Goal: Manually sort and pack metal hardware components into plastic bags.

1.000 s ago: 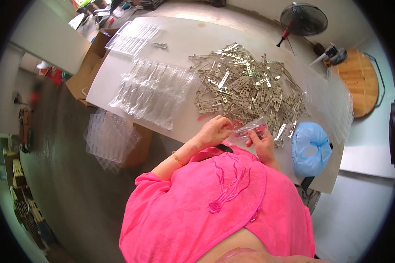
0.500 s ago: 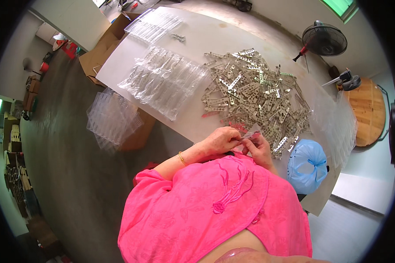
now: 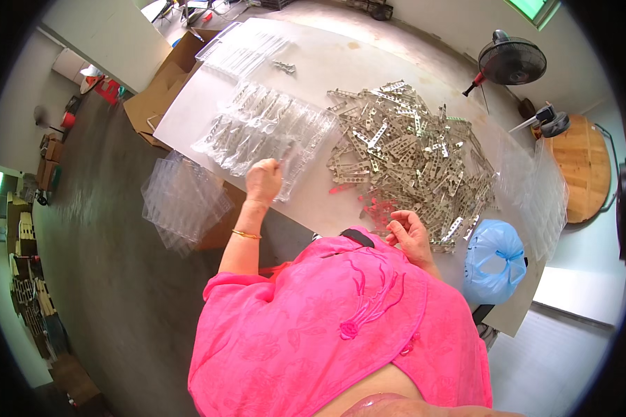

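My left hand [image 3: 264,182], a gold bangle at its wrist, reaches over the near edge of a clear plastic tray [image 3: 306,158]. Its fingers are closed, and what they hold is hidden. Across the tray lie rows of clear plastic film with slim metal pieces showing through. Close to my body, my right hand [image 3: 413,235] hovers by the near edge of a big heap of perforated metal strips [image 3: 410,149]. Its fingers are slightly bent and apart, with nothing visible in them. Some strips near this hand have a red tint.
A stack of clear trays [image 3: 240,52] sits at the table's far left, beside a few loose metal pieces [image 3: 284,67]. More clear trays [image 3: 184,198] lie left of the table. Clear plastic sheets [image 3: 532,187] and a knotted blue bag [image 3: 494,264] are at the right. A fan [image 3: 511,61] stands beyond.
My hands were together at my chest with a piece of clear film. The left has moved left and forward to the tray; the right stays near the heap, its fingers now apart.
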{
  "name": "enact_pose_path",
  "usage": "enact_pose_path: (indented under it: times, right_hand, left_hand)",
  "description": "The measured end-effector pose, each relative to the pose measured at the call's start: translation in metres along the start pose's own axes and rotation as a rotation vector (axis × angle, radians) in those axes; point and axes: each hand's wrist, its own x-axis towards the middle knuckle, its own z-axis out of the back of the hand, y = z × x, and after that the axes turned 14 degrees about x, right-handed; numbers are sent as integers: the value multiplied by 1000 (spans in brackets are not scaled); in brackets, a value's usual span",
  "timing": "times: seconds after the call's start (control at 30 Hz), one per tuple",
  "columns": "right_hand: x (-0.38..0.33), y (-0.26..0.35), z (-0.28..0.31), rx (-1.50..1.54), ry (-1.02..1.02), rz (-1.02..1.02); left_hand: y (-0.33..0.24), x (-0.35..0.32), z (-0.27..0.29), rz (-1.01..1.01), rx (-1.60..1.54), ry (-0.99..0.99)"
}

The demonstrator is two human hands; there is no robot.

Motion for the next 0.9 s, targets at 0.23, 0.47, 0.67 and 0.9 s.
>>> enact_pose_path:
  times: [0.23, 0.47, 0.67, 0.9]
  right_hand:
    - [6, -13, -26, 10, -49, -12]
    - [8, -26, -47, 18, -119, -14]
    - [7, -36, -54, 7, -130, 12]
    - [2, -39, -53, 4, -141, 22]
  left_hand:
    - [62, 30, -23, 102, 238, 97]
    - [65, 49, -41, 57, 314, 226]
    - [62, 55, -47, 30, 314, 356]
    - [56, 60, -53, 24, 338, 450]
